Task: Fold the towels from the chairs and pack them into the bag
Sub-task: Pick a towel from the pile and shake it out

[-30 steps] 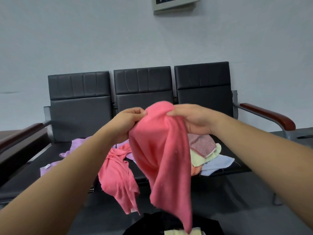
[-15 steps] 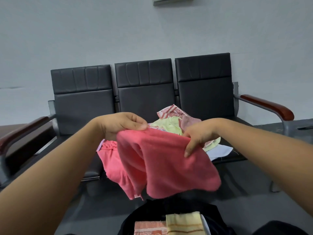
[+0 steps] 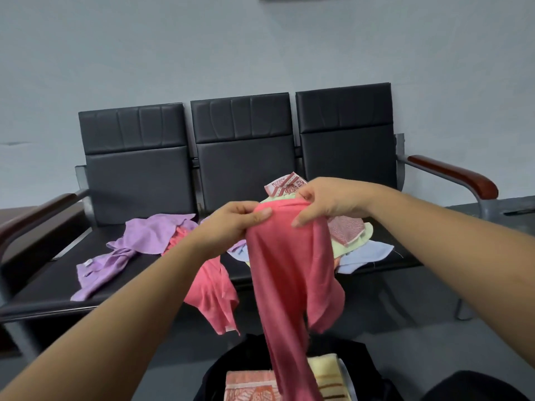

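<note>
Pink towel [image 3: 289,279]: hangs from both hands, over the black bag [image 3: 357,354]
Grip: left hand [image 3: 231,224] and right hand [image 3: 327,202] pinch its top edge
Change: hands drawn together since a moment ago — towel seems doubled lengthwise, folding underway

One wide-angle camera, worn on the head, gave the sole view. It faced forward and somewhat down, square to the three chairs [image 3: 240,169] standing against the far wall [image 3: 173,53]. The left hand [image 3: 231,224] and right hand [image 3: 327,202] sat near the lens, mid-frame. The bag [image 3: 359,354] lay nearest, cut by the bottom edge.
</note>
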`<state>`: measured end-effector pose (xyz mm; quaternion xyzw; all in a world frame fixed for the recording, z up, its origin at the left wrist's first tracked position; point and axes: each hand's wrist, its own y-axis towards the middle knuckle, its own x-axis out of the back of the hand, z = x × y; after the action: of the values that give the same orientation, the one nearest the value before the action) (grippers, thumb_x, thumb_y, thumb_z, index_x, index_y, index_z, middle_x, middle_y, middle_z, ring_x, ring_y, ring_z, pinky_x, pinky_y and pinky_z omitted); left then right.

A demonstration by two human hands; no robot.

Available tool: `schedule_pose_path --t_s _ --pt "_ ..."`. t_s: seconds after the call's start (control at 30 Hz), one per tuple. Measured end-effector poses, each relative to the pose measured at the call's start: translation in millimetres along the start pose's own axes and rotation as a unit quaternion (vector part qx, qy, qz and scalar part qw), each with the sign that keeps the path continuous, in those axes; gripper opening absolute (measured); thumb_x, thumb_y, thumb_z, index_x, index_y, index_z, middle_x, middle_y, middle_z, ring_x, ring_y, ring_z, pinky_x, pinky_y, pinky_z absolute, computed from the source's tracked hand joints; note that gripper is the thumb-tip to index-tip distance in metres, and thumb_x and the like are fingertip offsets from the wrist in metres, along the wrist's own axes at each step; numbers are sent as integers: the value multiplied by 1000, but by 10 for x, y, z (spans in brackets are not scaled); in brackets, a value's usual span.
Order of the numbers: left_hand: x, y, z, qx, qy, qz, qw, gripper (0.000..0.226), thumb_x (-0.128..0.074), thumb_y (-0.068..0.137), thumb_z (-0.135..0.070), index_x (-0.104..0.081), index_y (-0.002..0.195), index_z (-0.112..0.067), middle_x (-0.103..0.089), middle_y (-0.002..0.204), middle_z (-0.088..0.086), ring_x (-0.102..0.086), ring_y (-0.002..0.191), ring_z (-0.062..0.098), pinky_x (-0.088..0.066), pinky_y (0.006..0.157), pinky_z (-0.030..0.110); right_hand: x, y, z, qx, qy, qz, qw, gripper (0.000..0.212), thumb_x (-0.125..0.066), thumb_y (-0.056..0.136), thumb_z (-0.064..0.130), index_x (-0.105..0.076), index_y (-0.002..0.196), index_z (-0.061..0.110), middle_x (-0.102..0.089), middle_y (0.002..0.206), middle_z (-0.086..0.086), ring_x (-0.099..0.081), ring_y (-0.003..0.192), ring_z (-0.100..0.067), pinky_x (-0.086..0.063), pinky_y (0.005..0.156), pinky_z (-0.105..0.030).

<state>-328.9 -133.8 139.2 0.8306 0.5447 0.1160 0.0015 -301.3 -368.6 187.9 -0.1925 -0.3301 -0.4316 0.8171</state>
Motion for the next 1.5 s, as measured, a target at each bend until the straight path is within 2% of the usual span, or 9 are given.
schedule_pose_path --t_s 0.2,0.37,0.47,0.5,0.57,0.63,0.83,1.03,1.5 --pt "140 27 137 -11 -63 -21 998 24 -58 97 -23 -63 95 1 -55 88 9 -51 79 17 -44 74 26 154 -68 -381 -76 2 56 996 19 -84 80 19 -77 91 6 -76 89 -5 -71 82 -21 -56 77 -33" --pt "150 77 205 24 -37 -187 981 31 -56 100 -13 -65 72 -19 -53 57 -10 -46 55 9 -39 49 20 205 4 -566 -64 163 -43 984 28 -84 78 9 -65 99 8 -68 94 -10 -68 87 -23 -57 78 -34" --pt "176 102 267 48 39 -177 982 21 -65 96 -17 -67 75 -21 -60 67 -8 -55 62 12 -44 60 26 121 78 -455 10 275 -102 956 13 -79 82 6 -72 93 8 -73 90 -7 -69 87 -23 -57 78 -32" --pt "134 85 238 46 50 -157 985 3 -69 94 -21 -69 92 -19 -67 82 -8 -63 76 11 -51 72 28 86 102 -384 37 273 -105 956 14 -79 84 7 -75 97 8 -75 92 -8 -72 87 -24 -58 80 -33" --pt "52 112 176 9 46 -111 993 37 -71 92 -30 -62 125 -17 -70 116 -10 -67 106 6 -54 95 30 11 138 -217 72 206 -90 972 23 -78 87 10 -74 108 2 -76 102 -15 -74 92 -29 -58 87 -39" --pt "-43 147 47 -26 54 -77 995 49 -68 88 -36 -58 133 -19 -69 124 -4 -67 109 7 -54 92 23 -61 167 -78 86 108 -63 988 18 -78 88 15 -77 104 7 -75 93 -11 -68 78 -26 -54 73 -37" --pt "59 206 -57 -50 218 -76 972 19 -70 91 -39 -77 93 -22 -75 88 7 -61 80 8 -48 83 31 -142 225 -64 76 22 -57 995 16 -83 83 22 -72 81 10 -58 70 -4 -51 66 -12 -40 63 -31" --pt "210 262 -24 -16 319 -150 936 16 -66 98 -29 -76 89 -21 -65 61 -21 -53 54 -7 -39 59 10 -173 271 -463 -11 -121 -17 992 38 -85 81 31 -57 66 10 -44 66 0 -37 58 -11 -30 54 -25" --pt "829 189 135 64 548 -221 804 37 -55 100 -29 -52 64 -29 -52 69 -5 -56 76 25 -39 64 30 145 106 -1263 -108 -102 -173 974 16 -77 88 19 -73 77 7 -67 76 -9 -58 70 -23 -46 67 -35"
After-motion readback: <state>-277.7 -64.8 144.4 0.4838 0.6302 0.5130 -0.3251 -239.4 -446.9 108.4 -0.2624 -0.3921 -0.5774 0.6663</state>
